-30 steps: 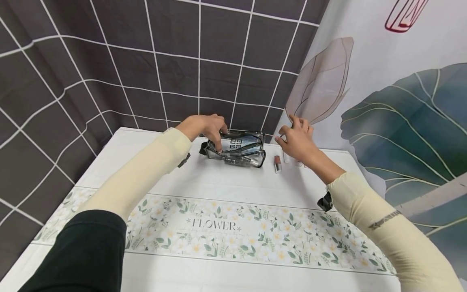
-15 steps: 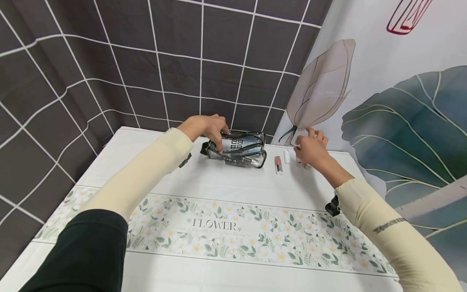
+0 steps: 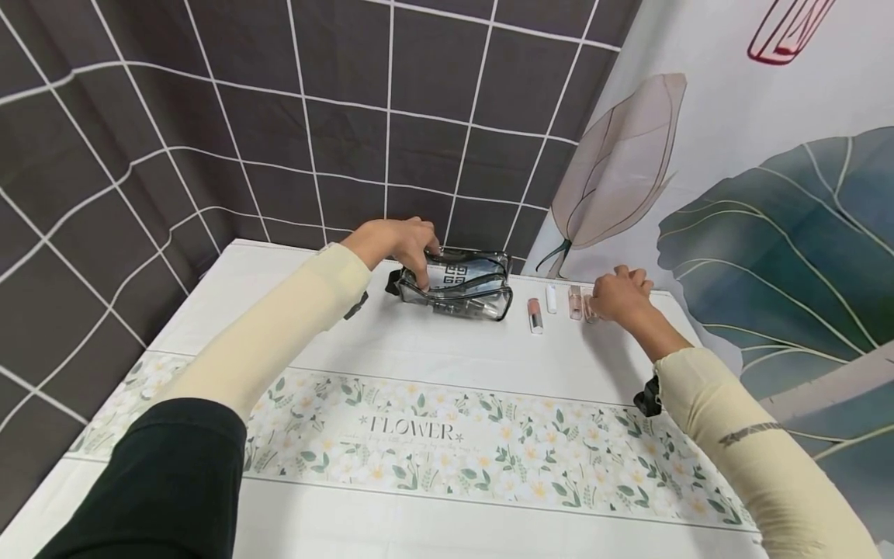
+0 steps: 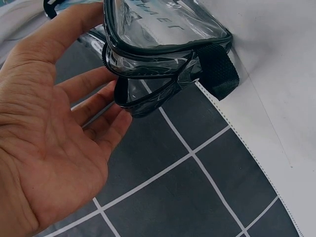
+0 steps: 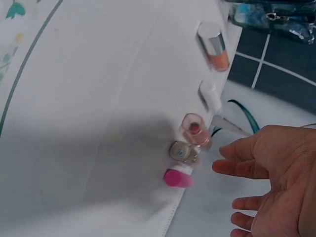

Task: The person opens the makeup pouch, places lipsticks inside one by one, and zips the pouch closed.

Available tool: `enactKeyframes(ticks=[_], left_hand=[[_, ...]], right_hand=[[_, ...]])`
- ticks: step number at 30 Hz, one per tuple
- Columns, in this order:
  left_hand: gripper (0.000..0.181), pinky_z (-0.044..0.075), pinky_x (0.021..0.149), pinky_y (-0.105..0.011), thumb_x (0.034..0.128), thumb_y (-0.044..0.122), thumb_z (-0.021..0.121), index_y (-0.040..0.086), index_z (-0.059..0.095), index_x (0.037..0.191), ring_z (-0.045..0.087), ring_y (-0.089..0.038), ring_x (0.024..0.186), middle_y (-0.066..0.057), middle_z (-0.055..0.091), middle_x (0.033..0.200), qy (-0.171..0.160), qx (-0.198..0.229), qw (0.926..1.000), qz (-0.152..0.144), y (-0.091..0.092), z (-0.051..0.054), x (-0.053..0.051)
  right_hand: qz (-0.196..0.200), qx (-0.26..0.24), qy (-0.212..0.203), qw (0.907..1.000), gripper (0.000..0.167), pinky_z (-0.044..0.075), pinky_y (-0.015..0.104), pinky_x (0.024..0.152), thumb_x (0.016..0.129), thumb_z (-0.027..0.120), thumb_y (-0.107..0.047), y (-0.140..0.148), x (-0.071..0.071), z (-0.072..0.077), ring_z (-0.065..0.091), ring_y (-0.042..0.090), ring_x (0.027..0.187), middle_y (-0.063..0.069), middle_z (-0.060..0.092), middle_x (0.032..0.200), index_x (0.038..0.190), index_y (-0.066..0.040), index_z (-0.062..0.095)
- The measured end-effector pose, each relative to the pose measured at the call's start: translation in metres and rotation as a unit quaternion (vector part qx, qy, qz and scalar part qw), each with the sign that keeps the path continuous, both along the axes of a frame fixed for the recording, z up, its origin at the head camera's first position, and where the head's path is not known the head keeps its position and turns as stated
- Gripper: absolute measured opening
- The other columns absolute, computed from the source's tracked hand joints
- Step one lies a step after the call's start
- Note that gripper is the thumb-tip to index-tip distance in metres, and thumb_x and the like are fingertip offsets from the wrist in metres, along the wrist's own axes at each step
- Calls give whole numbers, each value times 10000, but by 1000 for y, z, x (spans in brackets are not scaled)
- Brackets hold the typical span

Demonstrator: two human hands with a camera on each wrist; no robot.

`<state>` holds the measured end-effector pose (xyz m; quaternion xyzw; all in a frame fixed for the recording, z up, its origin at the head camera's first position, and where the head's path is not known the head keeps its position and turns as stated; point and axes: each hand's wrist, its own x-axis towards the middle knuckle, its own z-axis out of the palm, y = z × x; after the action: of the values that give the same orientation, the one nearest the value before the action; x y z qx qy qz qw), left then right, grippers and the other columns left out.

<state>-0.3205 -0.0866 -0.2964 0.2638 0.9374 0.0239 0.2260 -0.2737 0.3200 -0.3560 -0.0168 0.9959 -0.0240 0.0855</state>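
Note:
My left hand (image 3: 403, 242) grips the edge of a clear cosmetic pouch (image 3: 482, 289) with black trim, which stands at the back of the table. In the left wrist view, the thumb and fingers lie on opposite sides of the pouch's open zipped edge. Items show through its clear wall. My right hand (image 5: 281, 177) hovers over the row of small cosmetics, its fingers apart and holding nothing. Below it are a clear pink lipstick (image 5: 195, 129), a bottle with a greyish top (image 5: 181, 151) and a pink-capped item (image 5: 177, 178).
Left of those lie a white tube (image 3: 551, 299) and a coral-and-silver lip tube (image 3: 535, 316), near the pouch's right end. A white tablecloth (image 3: 433, 353) with a floral band covers the table. Dark gridded cloth (image 3: 335, 132) hangs directly behind the back edge.
My right hand has moved rightward and lower along the cosmetics row, uncovering the white tube and pink lipstick. The left hand keeps its grip on the pouch in the same place.

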Motion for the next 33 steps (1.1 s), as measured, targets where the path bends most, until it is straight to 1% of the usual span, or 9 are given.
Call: enactKeyframes(ticks=[4,8,14,18,21,24,28,33], left_hand=[[863,399,1349,-516,929,434,883,127,565,1670,346,-323,1623,-119,432,1723,14,5,10000,-1,-1,1,0],[860,405,1343,-522,936,433,875,130,559,1675,351,-321,1615,-117,435,1721,21,-8,10000,18,-2,0,1],[872,405,1342,-518,926,438,879,125,560,1675,359,-323,1605,-117,444,1713,58,27,10000,-24,-2,-2,1],[880,414,1337,-510,920,451,883,126,563,1672,370,-324,1596,-119,450,1708,91,-3,9999,-76,-1,-1,0],[875,421,1331,-504,923,459,881,132,566,1671,372,-324,1594,-120,449,1711,123,-46,9998,-113,-1,-1,0],[871,425,1328,-503,926,462,879,138,566,1672,369,-325,1594,-120,443,1719,129,-45,9998,-116,-2,-1,-1],[866,421,1331,-504,932,463,877,144,565,1673,369,-324,1592,-119,435,1726,102,-17,9999,-83,-2,-2,-2],[855,425,1325,-505,942,470,871,138,568,1669,383,-327,1567,-124,439,1720,136,-42,9998,-149,-2,-4,-3]], right_hand=[[-100,44,-140,9998,334,256,814,1173,1037,588,-138,4,0,-3,239,711,1437,512,389,1545,1206,106,740],[-208,30,-152,9997,300,256,808,1160,1030,571,-133,9,-2,-9,263,704,1379,493,428,1440,1150,94,726],[-484,23,-158,9987,402,249,809,1187,1106,478,-201,15,-2,-15,260,710,1389,486,423,1375,1142,153,666],[-562,-16,-157,9983,393,250,805,1178,1074,507,-183,19,-2,-18,256,713,1383,477,427,1325,1149,174,650],[-657,-26,-158,9977,403,253,794,1181,1044,527,-172,23,-4,-20,262,709,1378,465,427,1301,1184,187,643],[-787,-25,-140,9968,439,249,792,1198,1038,544,-182,25,-5,-22,273,702,1380,457,435,1293,1219,206,642],[-844,-35,-23,9964,467,253,797,1189,1029,566,-193,29,-5,-27,293,702,1365,470,450,1287,1216,229,635],[-879,-16,112,9961,437,268,800,1169,991,580,-170,35,-4,-36,305,715,1360,496,459,1304,1176,223,624]])
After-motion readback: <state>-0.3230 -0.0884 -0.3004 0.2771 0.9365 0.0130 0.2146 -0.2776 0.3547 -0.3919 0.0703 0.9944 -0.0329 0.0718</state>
